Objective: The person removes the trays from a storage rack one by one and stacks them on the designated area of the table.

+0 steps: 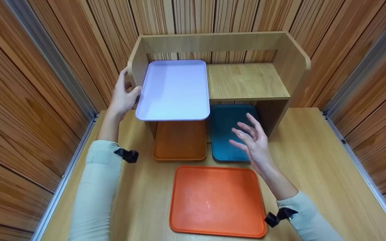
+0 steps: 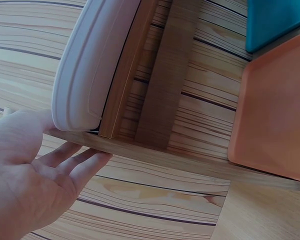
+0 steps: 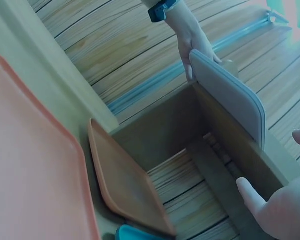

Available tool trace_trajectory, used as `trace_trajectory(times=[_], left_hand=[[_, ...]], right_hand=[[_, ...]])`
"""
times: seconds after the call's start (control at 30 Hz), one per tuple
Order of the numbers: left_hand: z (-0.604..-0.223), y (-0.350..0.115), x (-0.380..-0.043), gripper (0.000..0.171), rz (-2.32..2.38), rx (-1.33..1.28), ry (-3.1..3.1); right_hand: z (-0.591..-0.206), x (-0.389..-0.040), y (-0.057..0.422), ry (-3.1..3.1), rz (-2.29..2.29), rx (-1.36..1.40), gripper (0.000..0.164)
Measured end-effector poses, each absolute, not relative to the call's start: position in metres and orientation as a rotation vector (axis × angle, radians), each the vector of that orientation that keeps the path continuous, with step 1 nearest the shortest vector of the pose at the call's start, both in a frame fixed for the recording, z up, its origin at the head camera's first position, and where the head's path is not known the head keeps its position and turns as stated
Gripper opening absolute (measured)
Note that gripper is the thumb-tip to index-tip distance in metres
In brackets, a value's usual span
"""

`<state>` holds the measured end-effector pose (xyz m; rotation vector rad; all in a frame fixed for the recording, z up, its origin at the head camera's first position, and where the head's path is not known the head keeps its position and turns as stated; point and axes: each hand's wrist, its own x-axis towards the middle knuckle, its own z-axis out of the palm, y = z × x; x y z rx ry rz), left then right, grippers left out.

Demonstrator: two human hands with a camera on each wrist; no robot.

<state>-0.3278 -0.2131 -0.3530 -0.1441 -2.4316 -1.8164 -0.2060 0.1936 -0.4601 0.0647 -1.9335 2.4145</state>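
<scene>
A lavender tray (image 1: 175,90) lies on the left part of the upper board of a wooden shelf (image 1: 246,80), its near end jutting past the board's front edge. My left hand (image 1: 123,98) is at the shelf's left side panel. Its fingers lie along the panel's outer face, and the thumb reaches across to the tray's left edge; the left wrist view shows the extended fingers (image 2: 92,167) below the panel. My right hand (image 1: 253,142) hovers, fingers spread and holding nothing, above the teal tray (image 1: 228,134) in the lower right compartment.
A brown tray (image 1: 179,142) sits in the lower left compartment and sticks out at the front. Nearer to me, an orange tray (image 1: 216,201) lies flat on the wooden table (image 1: 313,160). Wood-patterned walls (image 1: 28,83) stand on both sides and behind the shelf.
</scene>
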Motion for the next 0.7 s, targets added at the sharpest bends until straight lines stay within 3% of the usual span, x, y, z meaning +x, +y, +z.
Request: trace_trajectory(times=[0.7], left_hand=[[-0.355,-0.214,-0.329,0.08,-1.79,-0.129,-2.458]], right_hand=[[-0.425,-0.236,0.147,-1.923,2.57,0.094,0.085]])
